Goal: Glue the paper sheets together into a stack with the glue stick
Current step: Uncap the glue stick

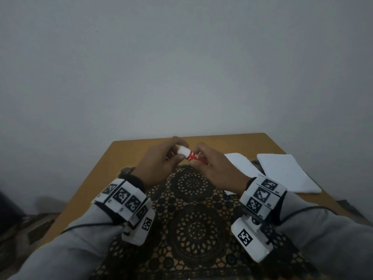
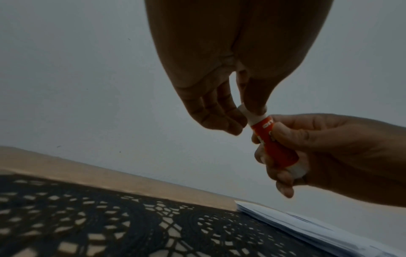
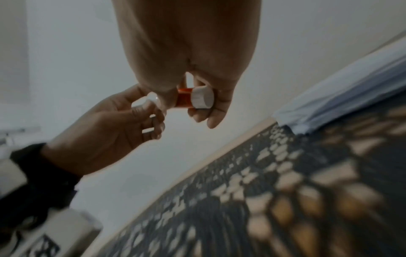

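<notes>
head view above, wrist views close

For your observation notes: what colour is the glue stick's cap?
White, on the red glue stick; its cap shows best in the head view.

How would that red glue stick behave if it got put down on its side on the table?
The glue stick is a smooth round tube, so on bare table it would probably roll. The lace mat might check it. It looks light, since the left hand and right hand pinch it easily.
</notes>
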A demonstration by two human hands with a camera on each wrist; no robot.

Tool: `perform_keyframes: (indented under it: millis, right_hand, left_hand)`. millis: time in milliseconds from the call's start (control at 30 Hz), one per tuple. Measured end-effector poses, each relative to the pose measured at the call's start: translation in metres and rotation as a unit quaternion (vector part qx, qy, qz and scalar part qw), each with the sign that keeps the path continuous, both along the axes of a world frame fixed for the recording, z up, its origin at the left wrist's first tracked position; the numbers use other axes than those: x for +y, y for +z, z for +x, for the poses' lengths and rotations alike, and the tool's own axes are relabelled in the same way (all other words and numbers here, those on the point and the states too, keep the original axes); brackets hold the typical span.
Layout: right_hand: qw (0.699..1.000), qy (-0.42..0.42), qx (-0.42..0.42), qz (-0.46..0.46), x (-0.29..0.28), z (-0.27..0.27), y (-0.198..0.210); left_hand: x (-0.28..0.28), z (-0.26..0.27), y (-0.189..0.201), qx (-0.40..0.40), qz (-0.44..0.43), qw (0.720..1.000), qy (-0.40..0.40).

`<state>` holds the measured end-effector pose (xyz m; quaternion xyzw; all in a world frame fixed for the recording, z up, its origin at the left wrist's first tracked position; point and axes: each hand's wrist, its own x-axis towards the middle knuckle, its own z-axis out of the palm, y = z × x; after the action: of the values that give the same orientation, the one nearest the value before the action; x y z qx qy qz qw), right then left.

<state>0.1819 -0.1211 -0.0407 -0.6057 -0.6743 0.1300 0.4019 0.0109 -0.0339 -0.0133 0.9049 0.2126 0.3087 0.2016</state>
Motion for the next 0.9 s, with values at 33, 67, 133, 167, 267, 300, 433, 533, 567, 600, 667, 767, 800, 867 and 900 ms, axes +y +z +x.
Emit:
perform_keyframes:
  millis: [33,67,133,167,267,300,433,533,567,600,667,767,800,867,900]
  right_hand:
    - [1.0,-0.004,-0.011,0.006,0.002,0.002,0.0]
    - [1.0,-0.005,-0.024,0.007,0.005,0.004,0.0]
    - [0.998,-0.001,-0.067,0.003,0.007,0.008,0.003]
    - [0.995,0.001,-0.098,0.0,0.008,0.009,0.004]
    - [0.983,0.003,-0.186,-0.012,0.006,0.013,0.007]
    - [0.981,0.001,-0.195,-0.019,0.005,0.012,0.007]
    - [0.987,0.008,-0.157,-0.028,0.008,0.004,0.003]
    - [0.988,0.0,-0.156,-0.015,0.012,0.002,0.003]
    - [0.987,-0.003,-0.159,-0.006,0.011,0.003,0.003]
    - [0.987,-0.004,-0.16,0.001,0.011,0.004,0.003]
    - [0.987,-0.008,-0.159,0.003,0.01,0.004,0.003]
    - [0.989,-0.021,-0.147,0.001,0.012,0.005,0.003]
    - [0.99,-0.023,-0.14,-0.001,0.013,0.006,0.002]
    - [0.99,-0.028,-0.134,-0.015,0.014,0.008,0.0]
    - [0.989,-0.031,-0.146,-0.022,0.014,0.008,0.0]
  left_hand:
    - [0.002,0.002,-0.002,-0.007,0.013,1.0,-0.001]
    - [0.004,0.004,-0.002,-0.01,0.026,1.0,-0.001]
    - [0.008,0.005,-0.003,-0.002,0.044,0.999,-0.005]
    - [0.01,0.006,-0.005,0.005,0.047,0.999,-0.007]
    - [0.015,0.009,-0.011,0.032,0.045,0.998,-0.001]
    - [0.016,0.01,-0.013,0.041,0.045,0.998,0.001]
    - [0.023,0.012,-0.018,0.055,0.014,0.998,0.007]
    - [0.022,0.015,-0.019,0.036,-0.012,0.999,0.024]
    - [0.021,0.017,-0.018,0.03,-0.014,0.999,0.03]
    - [0.019,0.018,-0.018,0.023,-0.016,0.999,0.032]
    - [0.016,0.02,-0.018,0.003,-0.025,0.999,0.025]
    - [0.01,0.022,-0.016,-0.014,-0.05,0.999,-0.001]
    - [0.009,0.023,-0.017,-0.011,-0.045,0.999,-0.002]
    - [0.01,0.026,-0.019,0.0,-0.043,0.999,0.019]
    - [0.01,0.028,-0.019,0.012,-0.044,0.998,0.033]
